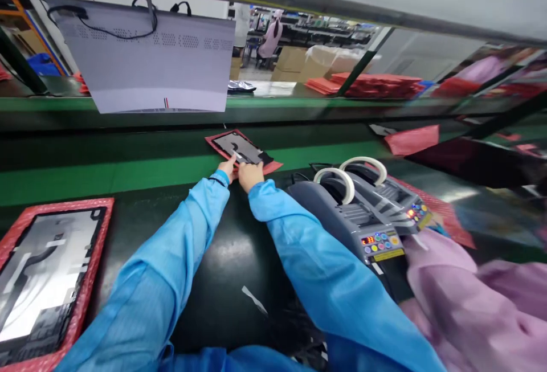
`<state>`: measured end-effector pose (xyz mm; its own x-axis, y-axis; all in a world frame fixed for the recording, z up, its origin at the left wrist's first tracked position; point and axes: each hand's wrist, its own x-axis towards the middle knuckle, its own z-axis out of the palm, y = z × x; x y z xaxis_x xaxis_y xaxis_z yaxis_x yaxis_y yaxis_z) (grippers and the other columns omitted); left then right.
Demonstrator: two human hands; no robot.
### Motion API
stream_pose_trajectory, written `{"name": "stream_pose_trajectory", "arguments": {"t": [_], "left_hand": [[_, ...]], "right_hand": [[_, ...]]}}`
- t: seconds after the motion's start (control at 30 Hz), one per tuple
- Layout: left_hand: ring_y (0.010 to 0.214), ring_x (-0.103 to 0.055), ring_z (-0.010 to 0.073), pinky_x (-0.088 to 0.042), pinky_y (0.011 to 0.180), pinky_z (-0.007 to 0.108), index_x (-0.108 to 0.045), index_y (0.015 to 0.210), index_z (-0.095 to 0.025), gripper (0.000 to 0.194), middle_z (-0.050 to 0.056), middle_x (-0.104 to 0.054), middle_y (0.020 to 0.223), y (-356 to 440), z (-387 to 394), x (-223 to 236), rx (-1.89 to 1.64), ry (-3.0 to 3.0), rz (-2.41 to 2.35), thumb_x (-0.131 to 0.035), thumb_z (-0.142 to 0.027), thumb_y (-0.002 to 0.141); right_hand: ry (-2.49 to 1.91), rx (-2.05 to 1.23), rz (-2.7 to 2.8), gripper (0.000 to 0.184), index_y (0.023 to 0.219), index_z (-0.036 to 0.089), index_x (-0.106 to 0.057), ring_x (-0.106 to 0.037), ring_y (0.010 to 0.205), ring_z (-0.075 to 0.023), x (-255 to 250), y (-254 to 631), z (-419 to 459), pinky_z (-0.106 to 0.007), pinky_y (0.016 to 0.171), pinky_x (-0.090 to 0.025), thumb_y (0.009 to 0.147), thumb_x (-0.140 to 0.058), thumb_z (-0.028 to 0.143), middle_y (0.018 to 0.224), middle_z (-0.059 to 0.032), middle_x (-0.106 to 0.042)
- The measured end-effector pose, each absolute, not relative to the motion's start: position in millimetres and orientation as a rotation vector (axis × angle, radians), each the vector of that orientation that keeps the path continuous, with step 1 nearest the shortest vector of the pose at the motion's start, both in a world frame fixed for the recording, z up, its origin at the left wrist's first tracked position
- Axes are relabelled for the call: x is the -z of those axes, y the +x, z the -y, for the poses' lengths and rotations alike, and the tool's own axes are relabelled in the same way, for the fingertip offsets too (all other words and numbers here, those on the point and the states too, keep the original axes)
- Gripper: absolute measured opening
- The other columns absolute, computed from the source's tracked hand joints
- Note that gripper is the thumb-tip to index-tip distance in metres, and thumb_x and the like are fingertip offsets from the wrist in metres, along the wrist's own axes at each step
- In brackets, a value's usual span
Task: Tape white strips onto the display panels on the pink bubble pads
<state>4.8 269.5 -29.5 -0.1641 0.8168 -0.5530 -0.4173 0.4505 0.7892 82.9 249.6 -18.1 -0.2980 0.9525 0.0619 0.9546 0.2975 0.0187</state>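
Flat panel (pixel 248 148) on red bubble wrap (pixel 275 166), 12 o'clock from wearer. Long axis runs 10 to 4 o'clock, black corner at the 4 end. Left hand (pixel 228 168) and right hand (pixel 251 176) close together at its near edge, left index out over it; can't tell if either grips. Tape dispenser (pixel 342 215), 1–2 o'clock: red display (pixel 367 240) seems to read 33, yellow label (pixel 388 254) too small. Grey housing (pixel 149 70), 11 o'clock: striped mark (pixel 166 103).
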Motion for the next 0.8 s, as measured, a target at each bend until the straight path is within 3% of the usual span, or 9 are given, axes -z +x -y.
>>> {"name": "stream_pose_trajectory", "arguments": {"t": [0.13, 0.23, 0.33, 0.47, 0.63, 0.8], "left_hand": [[0.085, -0.067, 0.0170, -0.048, 0.078, 0.018, -0.058, 0.059, -0.005, 0.016, 0.003, -0.061, 0.054, -5.4, -273.5, 30.6, -1.195, 0.439, -1.416, -0.064, -0.008, 0.074], [0.086, -0.068, 0.0182, -0.051, 0.082, 0.024, -0.059, 0.061, -0.008, 0.013, 0.002, -0.066, 0.058, -16.6, -253.5, 28.1, -1.254, 0.453, -1.404, -0.069, 0.000, 0.064], [0.086, -0.069, 0.0217, -0.056, 0.083, 0.034, -0.061, 0.068, -0.011, 0.015, 0.004, -0.071, 0.067, -29.8, -211.9, 26.6, -1.275, 0.447, -1.347, -0.072, -0.002, 0.061], [0.085, -0.070, 0.0250, -0.057, 0.081, 0.037, -0.064, 0.067, -0.011, 0.013, 0.006, -0.071, 0.066, -54.1, -125.5, 35.1, -1.179, 0.463, -1.326, -0.073, -0.007, 0.058], [0.070, -0.070, 0.0234, -0.059, 0.070, 0.034, -0.064, 0.066, -0.013, 0.021, 0.002, -0.070, 0.061, -82.4, -22.9, 48.9, -1.044, 0.547, -1.414, -0.077, -0.021, 0.052], [0.072, -0.069, 0.0233, -0.056, 0.071, 0.033, -0.065, 0.073, -0.015, 0.036, 0.002, -0.071, 0.066, -92.0, 24.7, 53.9, -1.012, 0.657, -1.509, -0.077, -0.034, 0.046]], "right_hand": [[-1.677, 0.063, 2.550, 0.041, 0.115, -0.003, -0.058, -0.064, 0.092, -0.0284, -6.6, 61.6, -206.9, -0.052, 0.100, -0.033, 0.085, -0.032, 0.003, 0.101, -0.0266, -0.067], [-1.415, -0.009, 2.589, 0.033, 0.108, 0.009, -0.063, -0.062, 0.100, -0.0255, -24.1, 78.3, -147.3, -0.046, 0.103, -0.036, 0.087, -0.038, 0.012, 0.107, -0.0174, -0.068], [-1.169, -0.311, 2.516, 0.024, 0.099, 0.022, -0.065, -0.065, 0.093, -0.0204, -27.4, 126.5, -75.5, -0.040, 0.099, -0.043, 0.087, -0.044, 0.024, 0.099, -0.0064, -0.071], [-1.457, -0.654, 1.988, 0.022, 0.081, 0.023, -0.066, -0.067, 0.079, -0.0201, 2.3, 210.8, -8.2, -0.035, 0.077, -0.052, 0.082, -0.050, 0.040, 0.083, -0.0062, -0.072], [-1.722, -0.646, 0.992, 0.043, 0.070, 0.019, -0.060, -0.061, 0.061, -0.0164, 41.4, 285.2, 7.1, -0.031, 0.061, -0.050, 0.063, -0.061, 0.061, 0.063, -0.0041, -0.065], [-1.577, -0.771, 0.561, 0.039, 0.065, 0.015, -0.058, -0.054, 0.050, -0.0086, 31.4, 297.8, -18.3, -0.018, 0.043, -0.039, 0.059, -0.069, 0.053, 0.057, -0.0009, -0.060]]}}
